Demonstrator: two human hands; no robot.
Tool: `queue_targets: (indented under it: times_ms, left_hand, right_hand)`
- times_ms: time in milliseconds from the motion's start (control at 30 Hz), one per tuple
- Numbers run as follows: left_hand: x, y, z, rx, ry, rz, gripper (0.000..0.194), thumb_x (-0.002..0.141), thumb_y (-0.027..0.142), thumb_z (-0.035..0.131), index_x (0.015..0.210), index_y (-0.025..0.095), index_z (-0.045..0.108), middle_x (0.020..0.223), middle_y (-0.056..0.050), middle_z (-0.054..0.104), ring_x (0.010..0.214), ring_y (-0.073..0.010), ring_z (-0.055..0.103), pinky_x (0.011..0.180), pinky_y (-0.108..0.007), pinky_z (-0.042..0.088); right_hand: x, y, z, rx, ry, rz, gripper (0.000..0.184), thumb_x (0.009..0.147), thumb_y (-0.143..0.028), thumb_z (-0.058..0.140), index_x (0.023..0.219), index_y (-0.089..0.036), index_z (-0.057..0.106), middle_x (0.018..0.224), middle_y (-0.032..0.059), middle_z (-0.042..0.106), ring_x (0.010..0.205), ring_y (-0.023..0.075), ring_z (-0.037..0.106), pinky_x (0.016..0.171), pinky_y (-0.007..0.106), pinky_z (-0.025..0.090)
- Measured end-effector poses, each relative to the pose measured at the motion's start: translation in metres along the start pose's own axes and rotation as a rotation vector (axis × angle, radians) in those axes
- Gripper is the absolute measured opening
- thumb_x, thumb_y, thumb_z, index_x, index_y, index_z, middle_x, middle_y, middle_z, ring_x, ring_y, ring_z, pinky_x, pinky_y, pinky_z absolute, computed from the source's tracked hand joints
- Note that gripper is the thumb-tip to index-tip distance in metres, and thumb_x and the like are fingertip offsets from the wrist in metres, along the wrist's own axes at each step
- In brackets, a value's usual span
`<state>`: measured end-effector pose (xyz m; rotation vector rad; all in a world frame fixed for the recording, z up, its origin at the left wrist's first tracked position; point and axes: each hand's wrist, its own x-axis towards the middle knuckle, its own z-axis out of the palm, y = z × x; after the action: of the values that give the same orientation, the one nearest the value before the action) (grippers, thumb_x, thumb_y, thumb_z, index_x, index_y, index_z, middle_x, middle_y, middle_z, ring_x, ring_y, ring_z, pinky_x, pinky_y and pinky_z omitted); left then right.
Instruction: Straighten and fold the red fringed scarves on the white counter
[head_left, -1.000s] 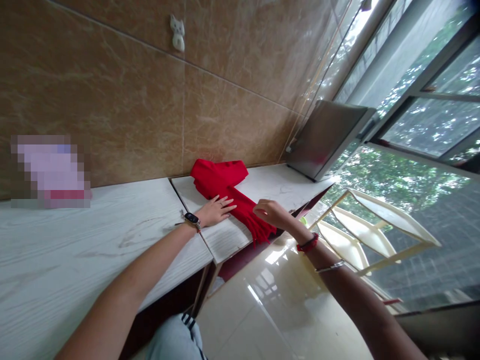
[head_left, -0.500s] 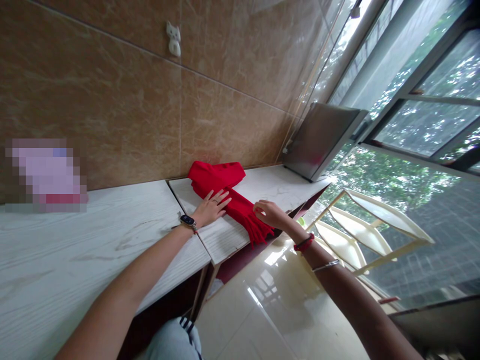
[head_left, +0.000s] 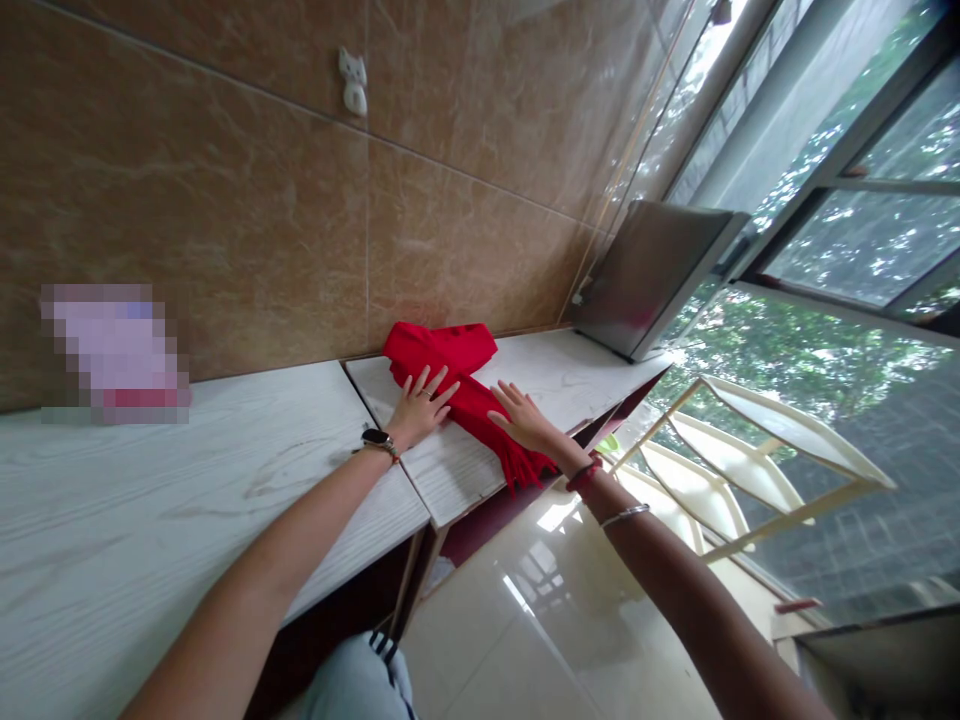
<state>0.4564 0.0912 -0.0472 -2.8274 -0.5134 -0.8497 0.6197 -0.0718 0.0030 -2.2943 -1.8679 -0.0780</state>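
Observation:
A red fringed scarf (head_left: 439, 345) lies folded across itself on the white wood-grain cabinet top (head_left: 547, 370), close to the wall. Its fringed end hangs over the front edge. My left hand (head_left: 422, 408) rests on the scarf's left side with the fingers spread. On the right, my right hand (head_left: 523, 415) has its fingers stretched out over the fringed length; whether it touches the cloth I cannot tell. Neither hand grips anything.
A grey metallic box-like appliance (head_left: 652, 275) stands at the far right end by the window. Below it is a cream tiered rack (head_left: 724, 480) on the tiled floor. A blurred-out pinkish item (head_left: 120, 350) sits at the left against the tiled wall (head_left: 247, 210).
My right hand has moved left and slightly up over the scarf, and its curled fingers have straightened. My left hand stays on the scarf. The view has shifted a little.

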Motion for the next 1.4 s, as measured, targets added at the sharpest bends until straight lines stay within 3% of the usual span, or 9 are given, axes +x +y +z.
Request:
queue_targets:
  times_ms: [100,267,400,533,833,1033,1167,1267,1400]
  left_hand:
    - [-0.002,-0.004,0.003,-0.012,-0.048,-0.076,0.05,0.09,0.039,0.037,0.137,0.024,0.029,0.145,-0.007,0.021,0.132,-0.0305,0.015,0.102,-0.051,0.022]
    - [-0.005,-0.009,0.009,0.0,-0.03,-0.118,0.055,0.088,0.04,0.041,0.138,0.027,0.025,0.147,-0.007,0.016,0.133,-0.0317,0.01,0.102,-0.054,0.021]
    - [-0.005,-0.012,0.011,-0.01,-0.071,-0.19,0.056,0.088,0.042,0.041,0.139,0.023,0.026,0.146,-0.009,0.017,0.133,-0.0325,0.012,0.101,-0.054,0.022]
    - [-0.005,-0.014,0.012,-0.025,-0.083,-0.239,0.057,0.088,0.044,0.04,0.139,0.024,0.025,0.147,-0.009,0.013,0.133,-0.0324,0.011,0.101,-0.053,0.023]
    - [-0.005,-0.012,0.013,-0.037,-0.071,-0.306,0.063,0.086,0.044,0.044,0.14,0.02,0.021,0.147,-0.015,0.01,0.133,-0.0308,0.012,0.101,-0.052,0.024]
    - [-0.005,-0.017,0.014,-0.065,-0.001,-0.402,0.066,0.087,0.045,0.042,0.14,0.014,0.018,0.147,-0.017,0.006,0.133,-0.0325,0.01,0.1,-0.053,0.024]
    - [-0.007,-0.022,0.016,-0.102,-0.015,-0.464,0.071,0.087,0.046,0.041,0.14,0.007,0.014,0.145,-0.021,0.008,0.133,-0.0316,0.014,0.099,-0.049,0.028]
    - [-0.008,-0.024,0.018,-0.116,-0.017,-0.457,0.073,0.086,0.049,0.039,0.14,0.007,0.012,0.144,-0.022,0.011,0.133,-0.0311,0.014,0.099,-0.049,0.029]
    - [-0.014,-0.028,0.015,-0.104,-0.009,-0.505,0.074,0.087,0.049,0.038,0.139,0.004,0.012,0.142,-0.026,0.015,0.131,-0.0334,0.017,0.097,-0.049,0.031]
  right_hand:
    - [0.025,-0.017,0.011,-0.012,0.071,0.021,0.062,0.088,-0.051,0.028,0.14,-0.018,0.019,0.147,0.0115,0.016,0.134,0.0288,0.009,0.103,0.051,0.017]
    - [0.037,-0.021,0.045,-0.084,-0.054,-0.027,0.065,0.087,-0.051,0.033,0.139,-0.014,0.021,0.146,0.0141,0.018,0.133,0.0288,0.015,0.103,0.051,0.019]
    - [0.043,-0.013,0.033,-0.038,-0.104,-0.021,0.058,0.089,-0.05,0.028,0.139,-0.02,0.024,0.145,0.0108,0.021,0.133,0.0276,0.015,0.103,0.052,0.021]
    - [0.059,-0.015,0.018,0.014,0.016,0.061,0.058,0.09,-0.047,0.025,0.14,-0.019,0.018,0.147,0.01,0.014,0.134,0.0293,0.01,0.102,0.052,0.021]
    - [0.044,-0.006,0.04,-0.025,-0.133,0.046,0.058,0.091,-0.048,0.021,0.14,-0.018,0.018,0.147,0.0111,0.014,0.133,0.0295,0.012,0.102,0.052,0.021]
    - [0.075,-0.017,0.022,-0.012,0.074,0.039,0.059,0.09,-0.045,0.025,0.14,-0.016,0.017,0.147,0.0099,0.014,0.134,0.0288,0.008,0.102,0.052,0.02]
    - [0.101,-0.039,0.031,-0.057,0.125,-0.03,0.058,0.09,-0.044,0.029,0.14,-0.017,0.019,0.147,0.0088,0.015,0.134,0.0286,0.009,0.103,0.05,0.02]
    - [0.103,-0.044,0.042,-0.036,0.088,-0.022,0.059,0.09,-0.044,0.029,0.14,-0.016,0.019,0.147,0.0099,0.016,0.133,0.0293,0.013,0.102,0.051,0.023]
    - [0.091,-0.042,0.045,0.028,0.175,-0.02,0.058,0.09,-0.042,0.027,0.14,-0.014,0.019,0.147,0.0108,0.016,0.134,0.0275,0.01,0.103,0.049,0.022]
